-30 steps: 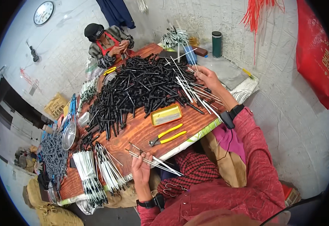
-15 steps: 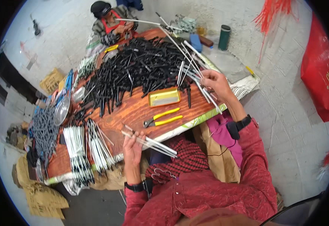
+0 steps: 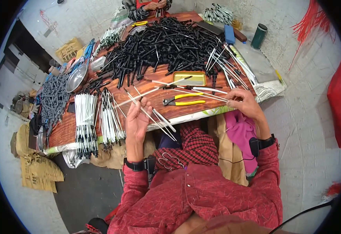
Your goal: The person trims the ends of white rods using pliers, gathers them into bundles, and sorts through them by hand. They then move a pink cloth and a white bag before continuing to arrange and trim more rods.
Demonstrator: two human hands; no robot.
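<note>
Both my hands are above the near edge of the wooden table. My left hand (image 3: 136, 121) has its fingers curled round a few thin white sticks (image 3: 163, 126), which jut out on both sides of it. My right hand (image 3: 245, 103) pinches the ends of more white sticks (image 3: 206, 96) with dark fittings. These reach leftward across the table toward my left hand, above the pliers with yellow handles (image 3: 190, 103). Beyond them is a shallow yellow tin (image 3: 174, 78). More loose white sticks (image 3: 233, 72) lie at the table's right side.
A large heap of black plastic parts (image 3: 158, 48) covers the table's middle. At left are bundled white sticks (image 3: 86, 117), grey parts (image 3: 52, 95) and a metal bowl (image 3: 77, 78). A green flask (image 3: 259, 37) stands at far right. Opposite, a co-worker's hands (image 3: 155, 5) are busy.
My right hand has come nearer to me, bringing its sticks from over the right side to across the table's front. My left hand still grips its sticks. The view has shifted.
</note>
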